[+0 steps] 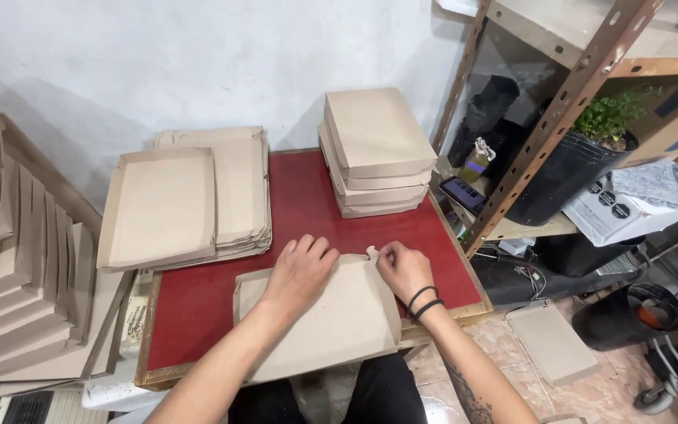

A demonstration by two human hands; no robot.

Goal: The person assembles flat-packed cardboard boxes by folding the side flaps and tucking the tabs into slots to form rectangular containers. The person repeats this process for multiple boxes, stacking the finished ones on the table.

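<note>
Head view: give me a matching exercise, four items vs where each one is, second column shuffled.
1. left hand
2. right hand
3. stack of closed cardboard boxes
4. potted plant

A. far right corner of the red table top
B. on the metal shelf
C. pinching a tab at the cardboard's far edge
D. pressed flat on the cardboard piece

Pairs: 1-D, 2-C, 3-A, 4-B

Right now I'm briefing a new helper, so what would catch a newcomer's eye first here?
First, the red table top, with both hands at its near edge: the left hand presses flat on a brown cardboard sheet while the right hand pinches a corner tab. Next, the stack of folded boxes at the far right, and the piles of flat cardboard on the left.
</note>
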